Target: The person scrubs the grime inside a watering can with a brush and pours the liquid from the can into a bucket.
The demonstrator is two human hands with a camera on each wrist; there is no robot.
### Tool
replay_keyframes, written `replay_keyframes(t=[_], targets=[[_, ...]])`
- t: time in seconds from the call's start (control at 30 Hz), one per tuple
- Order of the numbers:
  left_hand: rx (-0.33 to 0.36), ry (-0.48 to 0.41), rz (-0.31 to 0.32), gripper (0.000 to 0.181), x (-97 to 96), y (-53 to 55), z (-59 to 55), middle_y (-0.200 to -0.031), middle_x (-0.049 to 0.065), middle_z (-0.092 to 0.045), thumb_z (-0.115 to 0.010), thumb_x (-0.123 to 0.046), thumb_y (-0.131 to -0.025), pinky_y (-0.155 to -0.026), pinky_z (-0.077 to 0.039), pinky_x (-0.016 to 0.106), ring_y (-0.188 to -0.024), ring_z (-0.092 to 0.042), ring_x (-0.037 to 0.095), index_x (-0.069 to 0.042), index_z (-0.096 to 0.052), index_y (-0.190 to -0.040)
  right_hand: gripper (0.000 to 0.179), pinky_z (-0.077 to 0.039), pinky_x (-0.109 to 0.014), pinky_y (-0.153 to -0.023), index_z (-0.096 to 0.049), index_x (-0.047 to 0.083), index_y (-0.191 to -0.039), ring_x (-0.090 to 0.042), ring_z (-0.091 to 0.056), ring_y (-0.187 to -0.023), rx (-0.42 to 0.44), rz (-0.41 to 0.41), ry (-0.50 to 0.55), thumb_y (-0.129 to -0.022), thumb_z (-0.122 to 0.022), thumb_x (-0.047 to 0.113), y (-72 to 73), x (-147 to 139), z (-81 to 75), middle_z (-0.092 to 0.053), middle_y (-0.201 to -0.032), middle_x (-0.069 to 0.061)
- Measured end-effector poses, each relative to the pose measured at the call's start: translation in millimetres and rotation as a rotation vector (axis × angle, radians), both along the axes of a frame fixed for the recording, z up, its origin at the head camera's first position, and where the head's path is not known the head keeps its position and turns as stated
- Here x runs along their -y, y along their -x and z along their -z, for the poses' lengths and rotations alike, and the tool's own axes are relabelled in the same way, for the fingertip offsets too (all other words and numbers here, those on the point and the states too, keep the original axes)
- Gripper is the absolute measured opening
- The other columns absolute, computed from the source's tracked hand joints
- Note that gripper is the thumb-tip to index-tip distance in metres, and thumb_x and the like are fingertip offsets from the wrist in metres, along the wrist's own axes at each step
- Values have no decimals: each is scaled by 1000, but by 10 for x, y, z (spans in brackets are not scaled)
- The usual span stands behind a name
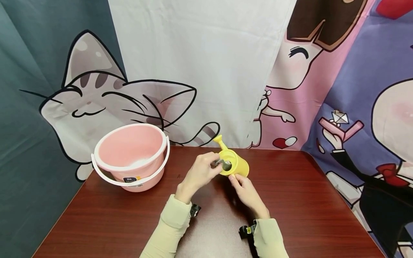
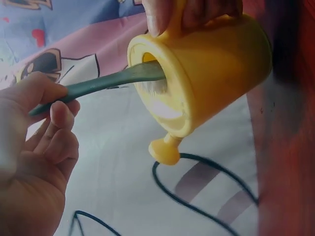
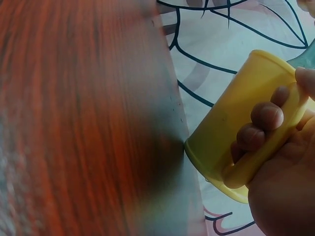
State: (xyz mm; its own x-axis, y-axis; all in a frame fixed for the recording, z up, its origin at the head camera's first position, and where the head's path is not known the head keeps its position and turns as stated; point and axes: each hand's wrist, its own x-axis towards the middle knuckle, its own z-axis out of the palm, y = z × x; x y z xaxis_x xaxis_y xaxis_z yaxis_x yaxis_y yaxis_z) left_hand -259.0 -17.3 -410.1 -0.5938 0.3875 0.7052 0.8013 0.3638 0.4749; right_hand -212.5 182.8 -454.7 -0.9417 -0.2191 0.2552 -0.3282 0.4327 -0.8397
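A yellow watering can (image 1: 241, 167) is tipped on its side above the table, its round opening turned toward my left hand (image 1: 200, 171). Behind it my right hand (image 1: 247, 193) grips the handle, fingers wrapped round it in the right wrist view. Between thumb and fingers, my left hand pinches the green handle of a brush (image 2: 106, 82). The brush's head reaches into the can's opening, with pale bristles (image 2: 156, 87) facing down in the left wrist view. From the can's rim juts a short spout with a flared yellow rose (image 2: 165, 151).
On the table's left stands a pink bucket (image 1: 150, 171) with a white handle (image 1: 111, 180) hanging across its front. The dark red-brown wooden table (image 1: 306, 200) ends at a cartoon-printed cloth (image 1: 200, 71) behind it.
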Motion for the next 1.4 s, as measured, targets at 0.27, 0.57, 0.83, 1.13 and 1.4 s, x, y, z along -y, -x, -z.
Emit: replay_keyframes(t=[0.27,0.57,0.83,1.13,1.4], targets=[[182,-115,-42,21,82,73,24,-61,-6,-43,-68,-3,-83,-48,-34,23,-52,-41,6,-16,-55,-72,35,-34,-24,-57,-47,5,-70,-9,-39,-60,16,14,-10,-103,-52,17,-9,2,-25,-38,-64,4],[252,-171,-45,19,154,82,-25,-59,-7,-46,-69,-6,-85,-47,-34,23,-51,-41,7,-17,-58,-74,35,-34,-24,-57,-47,5,-70,-9,-38,-59,30,10,20,-103,-52,17,3,-11,-14,-38,-64,3],[229,-155,-7,20,196,38,-85,-63,-8,-47,-69,-5,-84,-49,-35,23,-53,-42,6,-16,-59,-73,35,-34,-25,-57,-47,5,-70,-10,-39,-60,43,10,28,-103,-51,16,-3,-9,1,-38,-64,3],[138,-98,37,19,246,-35,-189,-68,-7,-51,-72,-2,-82,-53,-41,24,-59,-48,8,-15,-61,-73,36,-34,-25,-57,-46,5,-69,-9,-38,-59,41,7,38,-103,-52,18,1,-5,1,-38,-64,4],[50,-57,86,17,255,-90,-247,-74,-7,-57,-73,1,-83,-59,-46,23,-66,-53,7,-12,-65,-76,36,-35,-25,-57,-47,6,-69,-9,-39,-60,42,10,29,-103,-52,18,3,-3,11,-39,-64,4]])
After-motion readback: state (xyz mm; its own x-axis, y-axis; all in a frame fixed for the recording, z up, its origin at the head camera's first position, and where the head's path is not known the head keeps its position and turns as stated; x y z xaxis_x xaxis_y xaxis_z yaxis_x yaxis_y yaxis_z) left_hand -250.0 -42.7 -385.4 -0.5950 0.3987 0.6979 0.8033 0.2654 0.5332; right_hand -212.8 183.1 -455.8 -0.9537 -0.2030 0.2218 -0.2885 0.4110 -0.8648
